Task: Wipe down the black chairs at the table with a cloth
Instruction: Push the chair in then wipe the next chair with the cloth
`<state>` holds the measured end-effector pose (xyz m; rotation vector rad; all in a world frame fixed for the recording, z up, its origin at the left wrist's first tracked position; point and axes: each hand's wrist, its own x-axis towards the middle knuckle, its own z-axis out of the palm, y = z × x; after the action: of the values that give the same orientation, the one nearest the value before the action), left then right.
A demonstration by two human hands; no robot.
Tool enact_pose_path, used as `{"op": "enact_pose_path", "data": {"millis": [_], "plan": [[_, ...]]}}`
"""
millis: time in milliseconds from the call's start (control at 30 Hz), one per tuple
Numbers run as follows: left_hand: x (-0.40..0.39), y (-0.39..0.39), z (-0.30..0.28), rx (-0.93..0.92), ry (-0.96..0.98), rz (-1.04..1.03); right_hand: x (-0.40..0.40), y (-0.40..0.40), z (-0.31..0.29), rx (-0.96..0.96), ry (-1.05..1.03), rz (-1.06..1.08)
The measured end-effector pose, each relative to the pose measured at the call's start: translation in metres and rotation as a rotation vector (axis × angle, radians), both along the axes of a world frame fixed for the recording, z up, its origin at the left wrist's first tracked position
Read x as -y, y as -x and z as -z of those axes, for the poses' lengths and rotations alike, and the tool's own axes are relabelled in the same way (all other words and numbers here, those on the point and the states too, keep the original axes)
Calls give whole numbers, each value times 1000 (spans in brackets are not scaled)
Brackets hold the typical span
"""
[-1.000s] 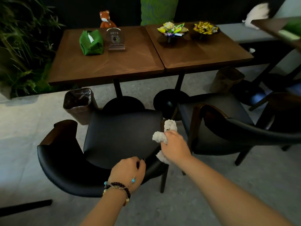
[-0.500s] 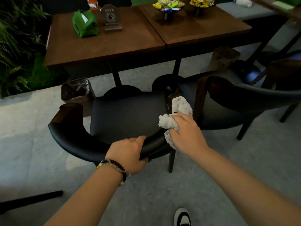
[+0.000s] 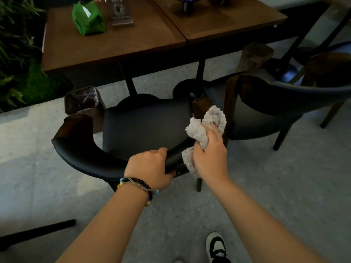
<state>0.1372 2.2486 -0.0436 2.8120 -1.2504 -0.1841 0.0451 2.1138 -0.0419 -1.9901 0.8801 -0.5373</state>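
Observation:
A black chair (image 3: 144, 126) with a curved padded backrest stands in front of me, its seat facing the wooden table (image 3: 114, 44). My left hand (image 3: 150, 166) grips the top of the backrest near its middle. My right hand (image 3: 209, 154) holds a crumpled white cloth (image 3: 201, 130) against the right end of the backrest, beside the wooden armrest post. A second black chair (image 3: 275, 99) stands just to the right, close to the cloth.
A small lined bin (image 3: 83, 101) sits on the floor left of the chair. A green tissue box (image 3: 88, 18) and a sign stand are on the table. Plants (image 3: 17, 73) fill the left edge. My shoe (image 3: 216, 245) shows below.
The view has come closer and lower over the chair. My left hand closed round the backrest top; my right hand with the cloth stayed at the backrest's right end.

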Motion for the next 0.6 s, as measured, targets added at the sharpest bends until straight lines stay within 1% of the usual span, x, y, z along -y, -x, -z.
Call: {"op": "enact_pose_path", "data": {"millis": [67, 133, 200, 267, 300, 367, 467, 500, 533, 600], "plan": [[0, 3, -2, -10, -8, -1, 10, 6, 3, 48, -111, 41], [4, 6, -5, -17, -28, -34, 26, 3, 2, 96, -252, 137], [20, 7, -8, -21, -106, -66, 45, -10, -1, 178, -425, 238], [42, 9, -12, -102, -174, -76, 60, -19, -2, 240, -617, 301], [53, 11, -15, -170, -167, -87, 67, -19, 0, 257, -698, 322], [72, 14, -20, -245, -87, -96, 82, -11, 4, 296, -820, 329], [91, 25, -22, -264, 122, -118, 114, 15, 9, 306, -807, 357], [95, 32, -20, -228, 226, -96, 128, 23, 12, 309, -801, 381], [98, 40, -18, -144, 329, -17, 139, 31, 15, 306, -802, 393], [106, 59, -6, 21, 390, 239, 158, 43, 25, 253, -791, 360]]}}
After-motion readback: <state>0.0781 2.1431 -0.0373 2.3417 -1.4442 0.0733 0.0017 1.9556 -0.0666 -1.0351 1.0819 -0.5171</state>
